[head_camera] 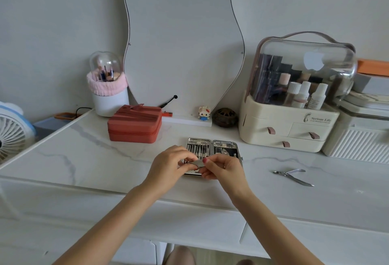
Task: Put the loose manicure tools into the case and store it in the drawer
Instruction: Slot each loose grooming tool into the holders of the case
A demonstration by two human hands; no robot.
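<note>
Forearms enter from the bottom edge and meet over the marble-look tabletop (88, 159), white w/ grey veins, smooth, front edge rounded. A wavy-edged mirror (181, 39) is leaned on the wall at the back. At right rear a cream plastic cosmetic organizer (288, 130) is set, w/ clear domed lid, strap handle and three small drawers w/ pink tab pulls; bottles are seen inside. A ribbed white box (357, 144) stands just beside it on the right. At left rear a terracotta zip case (134, 124), boxy w/ rounded corners, sits near a white brush holder (108, 96) w/ clear dome and fluffy pink band. Part of a fan (12, 134) is cut off by the left edge.

The manicure case (212, 149), metal, hinged, is laid open flat mid-table, thin steel tools slotted in both halves; its near edge is hidden by the hands. The left hand (168, 168) and right hand (223, 168) are held together over it, fingertips of both pinched on one small flat metal tool (197, 162); the rest of the fingers are curled. Which slot it sits over can't be told.

Steel cuticle nippers (294, 176), handles splayed, are left loose on the table well apart to the right, bare surface all around. A small block figure (204, 113) and dark carved ball (224, 117) are seen by the mirror base.
</note>
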